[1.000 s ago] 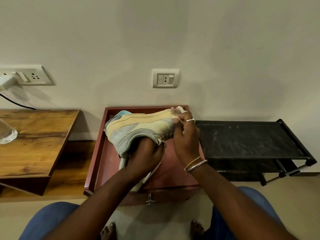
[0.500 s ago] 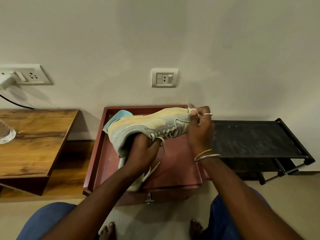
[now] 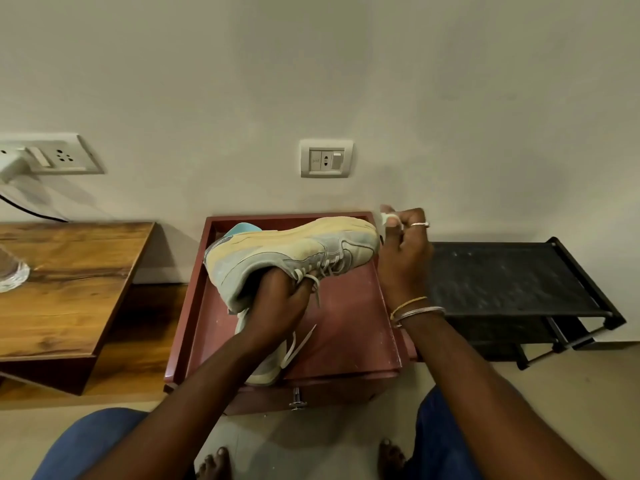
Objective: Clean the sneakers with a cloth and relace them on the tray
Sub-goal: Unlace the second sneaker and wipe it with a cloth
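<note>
I watch from the head view. The sneaker [image 3: 287, 251] is held up in the middle of the frame, over the back of the red-brown tray [image 3: 346, 344], lying on its side with the sole toward the wall and the toe pointing right. The left hand [image 3: 277, 303] grips it from below, fingers curled around the collar by the lace eyelets. The right hand [image 3: 403, 258] sits at the toe, fingers bunched and thumb pressed in, pinching a white scrap [image 3: 387, 217] (cloth or lace end, I cannot tell which at this size). A second sneaker [image 3: 265, 374] lies in the tray toward the lower centre, mostly hidden under the left forearm, with a loose lace [image 3: 300, 341] trailing across the tray floor.

My worries from here are these. The raised shoe hangs on one hand's grip alone, so a hard rub at the toe could twist it out of those fingers and drop it onto the shoe below. The short lace tail [image 3: 316, 284] dangling by the left knuckles could snag or pull out of its eyelets if that hand shifts. The scrap is held only by its fingertips, so it could slip behind the tray against the wall. The black rack [image 3: 502, 278] is close by the right wrist, and a wide stroke could knock against it.
</note>
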